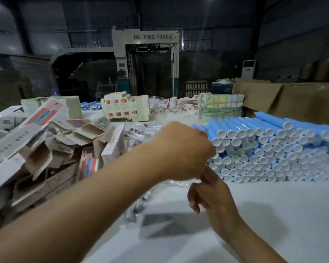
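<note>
Head view | left hand (182, 149) is seen at the left end of the stack of tubes (273, 152) on the tabletop (273, 215), fingers hidden, grip cannot be told | one is best drawn straight out by its cap (235, 142), neighbours left unrolled | right hand (211, 192) is held curled just below, hold unclear
</note>
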{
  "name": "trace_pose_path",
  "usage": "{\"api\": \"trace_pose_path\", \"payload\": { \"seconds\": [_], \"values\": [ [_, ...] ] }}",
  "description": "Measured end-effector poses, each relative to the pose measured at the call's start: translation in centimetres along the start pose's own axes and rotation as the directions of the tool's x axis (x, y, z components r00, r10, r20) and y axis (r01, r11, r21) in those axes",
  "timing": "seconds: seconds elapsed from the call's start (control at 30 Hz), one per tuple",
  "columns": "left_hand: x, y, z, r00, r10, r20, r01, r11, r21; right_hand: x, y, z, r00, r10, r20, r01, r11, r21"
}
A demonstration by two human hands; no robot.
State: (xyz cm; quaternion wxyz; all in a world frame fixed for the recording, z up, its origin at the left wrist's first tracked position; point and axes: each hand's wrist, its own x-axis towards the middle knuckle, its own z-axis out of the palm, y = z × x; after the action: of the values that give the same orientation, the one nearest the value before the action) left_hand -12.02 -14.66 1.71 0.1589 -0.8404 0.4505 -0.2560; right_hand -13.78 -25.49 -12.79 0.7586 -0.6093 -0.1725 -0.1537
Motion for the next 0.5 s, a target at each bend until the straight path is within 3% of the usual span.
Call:
{"api": "trace_pose_path", "payload": {
  "seconds": [0.1, 0.27, 0.4, 0.5],
  "values": [
    [1.1, 2.2, 3.5, 0.991, 0.018, 0.134, -0.006, 0.996, -0.092, -0.4, 0.0, 0.0, 0.995, 0.099, -0.029, -0.096, 0.991, 0.095],
    [0.4, 2.4, 7.4, 0.999, -0.038, 0.02, 0.041, 0.978, -0.203, -0.3, 1.5, 0.1, 0.935, 0.323, -0.143, -0.294, 0.936, 0.195],
    [-0.9, 2.5, 8.4, 0.994, -0.104, -0.034, 0.085, 0.931, -0.356, -0.4, 1.5, 0.6, 0.939, 0.344, -0.016, -0.327, 0.906, 0.267],
    [-1.5, 2.5, 8.5, 0.986, -0.154, -0.06, 0.094, 0.82, -0.565, -0.4, 1.7, 0.6, 0.94, 0.338, -0.057, -0.322, 0.928, 0.186]
  ]
}}
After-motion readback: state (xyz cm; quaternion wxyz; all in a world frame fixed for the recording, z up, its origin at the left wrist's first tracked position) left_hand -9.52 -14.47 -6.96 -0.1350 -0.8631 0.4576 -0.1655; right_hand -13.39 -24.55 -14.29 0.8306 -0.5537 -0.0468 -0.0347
